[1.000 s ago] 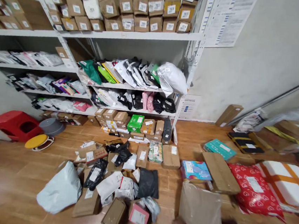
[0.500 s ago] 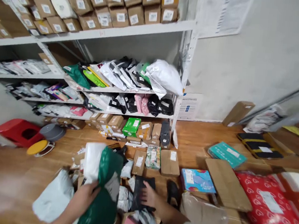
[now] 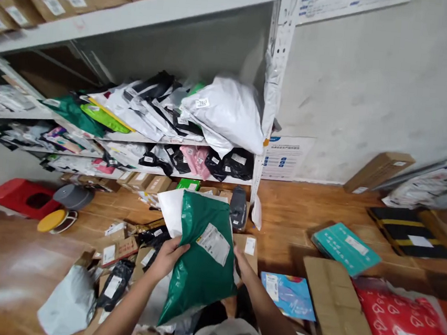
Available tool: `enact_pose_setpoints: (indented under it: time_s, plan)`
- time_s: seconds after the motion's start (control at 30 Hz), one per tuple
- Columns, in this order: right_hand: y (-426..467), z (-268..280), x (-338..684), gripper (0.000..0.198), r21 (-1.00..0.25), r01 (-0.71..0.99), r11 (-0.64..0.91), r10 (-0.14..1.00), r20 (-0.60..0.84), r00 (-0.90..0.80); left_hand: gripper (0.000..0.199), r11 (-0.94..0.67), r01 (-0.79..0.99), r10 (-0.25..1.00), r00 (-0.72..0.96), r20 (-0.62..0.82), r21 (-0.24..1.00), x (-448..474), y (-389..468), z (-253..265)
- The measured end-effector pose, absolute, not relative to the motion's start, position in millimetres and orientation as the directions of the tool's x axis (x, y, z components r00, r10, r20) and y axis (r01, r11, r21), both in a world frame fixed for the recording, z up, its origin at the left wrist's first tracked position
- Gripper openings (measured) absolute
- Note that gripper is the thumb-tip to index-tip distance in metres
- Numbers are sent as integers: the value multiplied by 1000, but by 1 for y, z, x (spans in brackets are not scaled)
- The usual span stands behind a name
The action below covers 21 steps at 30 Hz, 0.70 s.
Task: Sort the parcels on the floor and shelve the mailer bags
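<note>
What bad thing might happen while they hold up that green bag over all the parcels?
The green bag is soft and both hands, left hand and right hand, grip only its edges, so it might slip, together with the white bag behind it. Held up, it also hides the parcels on the floor below, so the person may tread on one or trip.

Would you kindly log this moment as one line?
left hand: grips green mailer | right hand: on its other edge | white mailer behind | parcels below on floor
</note>
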State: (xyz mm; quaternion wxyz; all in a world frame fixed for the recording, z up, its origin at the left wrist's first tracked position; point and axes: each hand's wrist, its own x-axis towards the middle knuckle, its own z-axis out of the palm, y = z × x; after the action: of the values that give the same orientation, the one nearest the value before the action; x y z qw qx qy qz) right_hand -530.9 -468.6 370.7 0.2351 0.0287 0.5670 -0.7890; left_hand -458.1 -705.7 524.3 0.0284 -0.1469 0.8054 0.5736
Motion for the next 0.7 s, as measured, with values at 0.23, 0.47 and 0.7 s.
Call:
enact_pose_setpoints:
  time_s: [0.23,0.47,0.7]
  plan:
    - [-446,371,-558,78,-936,297,-188,-190,-262,-946,39,11,-341,-301,-898,-322,940,-520,-702,506]
    - [-469,431,-566,100,-991,97,-92,-63,-91,-994,38,-93,-322,-269,-903,-336,942,-548,-737,535]
    - [-501,468,-569,108,-996,0,-85,-11,1,-1000,35,43,-201,-238,-953,-185,979,-565,-774,570]
